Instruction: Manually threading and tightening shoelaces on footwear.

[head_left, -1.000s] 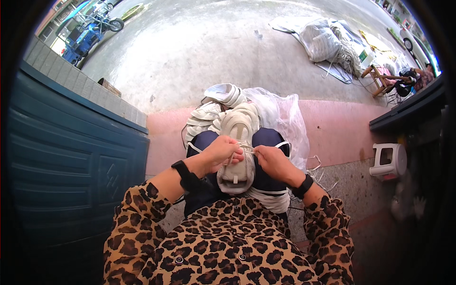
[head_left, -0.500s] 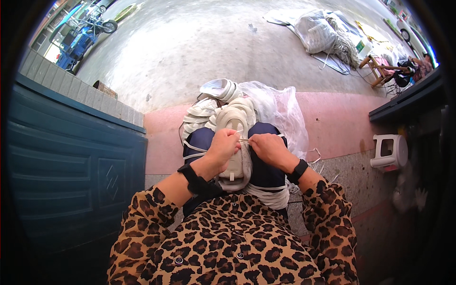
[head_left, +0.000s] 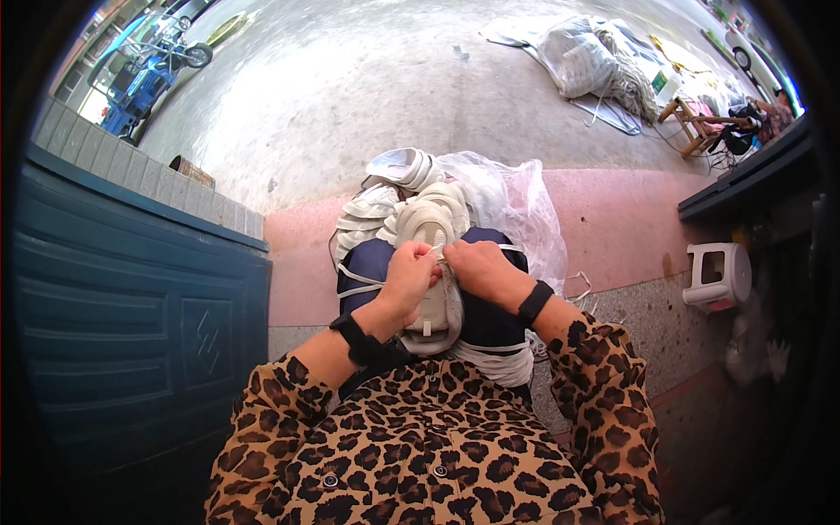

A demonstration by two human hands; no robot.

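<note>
Left hand (head_left: 408, 278) and right hand (head_left: 478, 269) together, pinching a white lace (head_left: 435, 251) over a shoe upper (head_left: 434, 306); fingertips hidden.

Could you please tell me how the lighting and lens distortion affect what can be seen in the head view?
In the head view, sunlight glares off the concrete ground, washing it pale, while the blue door lies in shade; the fisheye bends the door's straight edges and blackens the corners; the hands, left hand and right hand, and the pale shoe upper they hold are evenly lit and fairly sharp.
</note>
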